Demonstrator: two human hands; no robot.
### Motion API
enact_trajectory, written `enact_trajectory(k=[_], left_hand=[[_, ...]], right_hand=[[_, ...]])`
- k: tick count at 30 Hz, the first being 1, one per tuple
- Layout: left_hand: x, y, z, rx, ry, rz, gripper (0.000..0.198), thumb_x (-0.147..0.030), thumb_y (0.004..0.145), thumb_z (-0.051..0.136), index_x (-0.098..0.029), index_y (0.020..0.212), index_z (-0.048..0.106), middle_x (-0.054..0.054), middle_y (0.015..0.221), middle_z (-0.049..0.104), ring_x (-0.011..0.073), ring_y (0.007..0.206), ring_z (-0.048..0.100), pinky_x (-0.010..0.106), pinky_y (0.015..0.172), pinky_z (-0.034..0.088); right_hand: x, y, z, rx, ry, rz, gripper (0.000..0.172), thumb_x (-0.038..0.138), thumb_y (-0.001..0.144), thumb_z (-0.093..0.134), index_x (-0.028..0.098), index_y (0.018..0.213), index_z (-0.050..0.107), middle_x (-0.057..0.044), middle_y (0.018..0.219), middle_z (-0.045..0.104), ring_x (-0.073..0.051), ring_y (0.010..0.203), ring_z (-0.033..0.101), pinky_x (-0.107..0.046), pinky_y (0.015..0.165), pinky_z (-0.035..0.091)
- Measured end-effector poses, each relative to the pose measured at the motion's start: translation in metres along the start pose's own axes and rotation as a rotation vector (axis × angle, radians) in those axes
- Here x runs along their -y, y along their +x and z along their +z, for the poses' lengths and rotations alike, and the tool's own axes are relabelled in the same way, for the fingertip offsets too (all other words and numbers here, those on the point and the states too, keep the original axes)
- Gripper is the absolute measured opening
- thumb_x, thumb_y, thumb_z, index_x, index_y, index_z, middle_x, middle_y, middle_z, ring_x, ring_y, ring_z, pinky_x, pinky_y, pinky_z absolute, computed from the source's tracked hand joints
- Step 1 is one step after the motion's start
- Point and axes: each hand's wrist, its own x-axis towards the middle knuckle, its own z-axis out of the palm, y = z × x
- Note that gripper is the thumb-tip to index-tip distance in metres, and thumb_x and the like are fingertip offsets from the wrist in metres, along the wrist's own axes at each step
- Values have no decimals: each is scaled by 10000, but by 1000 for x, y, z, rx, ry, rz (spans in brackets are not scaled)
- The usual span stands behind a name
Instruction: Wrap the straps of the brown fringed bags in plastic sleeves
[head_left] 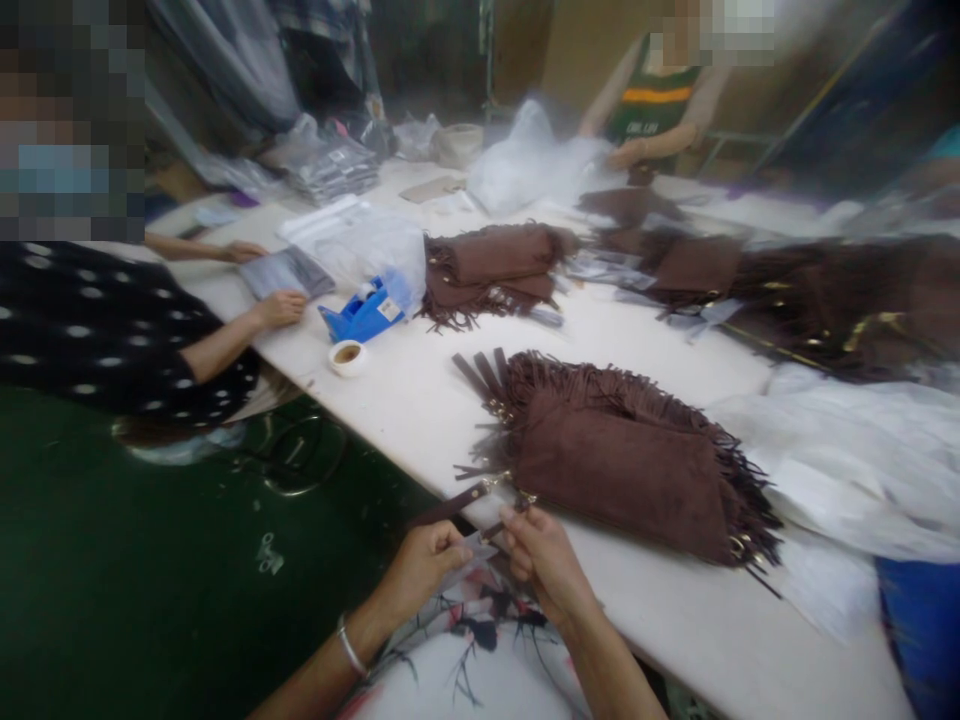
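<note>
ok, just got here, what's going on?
The left hand pinches some clear film and the right hand a thin brown strip, by the near edge of the table; the exact hold is blurred. A brown fringed bag lies just in front. To the left, a co-worker's hands are on a flat grey pack near a blue dispenser. Across the table, another person handles white plastic.

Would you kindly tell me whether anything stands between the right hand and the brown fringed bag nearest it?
Nothing visible does: the right hand is at the near left corner of the brown fringed bag, apparently pinching a dark strap there. The clear plastic is by the left hand, not in between.
</note>
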Motion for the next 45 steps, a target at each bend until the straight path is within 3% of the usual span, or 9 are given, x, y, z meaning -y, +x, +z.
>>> enact_trajectory(k=[11, 19, 24, 28, 34, 39, 45], left_hand=[[2, -1, 3, -23, 6, -9, 258, -362, 768, 692, -134, 695, 597, 1, 632, 589, 124, 580, 488, 234, 548, 325], [-14, -2, 8, -32, -73, -20, 241, -337, 764, 701, -136, 691, 591, 8, 626, 622, 125, 568, 524, 228, 548, 359], [-11, 2, 17, -40, -184, -29, 289, -395, 744, 723, -130, 715, 610, 40, 650, 669, 145, 561, 578, 240, 543, 393], [-3, 4, 29, 2, -277, -101, 395, -494, 746, 702, -118, 860, 669, 94, 735, 703, 191, 606, 633, 275, 556, 442], [-8, 2, 48, 10, -306, -115, 444, -534, 775, 655, -113, 912, 694, 81, 767, 688, 189, 648, 623, 259, 545, 438], [-9, 5, 56, -46, -307, -81, 445, -547, 790, 628, -109, 842, 686, 54, 703, 658, 171, 633, 590, 258, 580, 439], [-12, 9, 62, -69, -385, -106, 432, -526, 804, 623, -110, 915, 659, 60, 698, 647, 162, 584, 572, 257, 547, 422]], right_hand=[[4, -6, 1, -8, 61, -20, 348, 426, 774, 718, 187, 759, 465, 102, 542, 458, 10, 342, 198, -155, 333, 151], [5, -5, 4, -26, 43, -15, 373, 453, 747, 730, 190, 749, 465, 101, 528, 465, 5, 335, 212, -155, 328, 164], [2, -4, -1, -53, -54, -30, 403, 500, 733, 721, 199, 715, 453, 103, 493, 464, -7, 309, 236, -157, 305, 178], [-1, -1, -4, -67, -97, -61, 413, 512, 725, 714, 207, 682, 439, 103, 455, 463, -21, 294, 259, -160, 298, 187], [1, -2, -11, -34, -278, -92, 415, 548, 748, 662, 210, 646, 445, 91, 392, 445, -43, 291, 285, -177, 313, 188], [-4, -15, -31, -153, -505, -184, 407, 575, 818, 556, 190, 949, 564, 71, 427, 518, -78, 304, 370, -185, 323, 248], [-18, -21, -34, -143, -387, -92, 403, 589, 798, 559, 188, 818, 543, 54, 510, 561, -60, 283, 390, -177, 305, 258]])
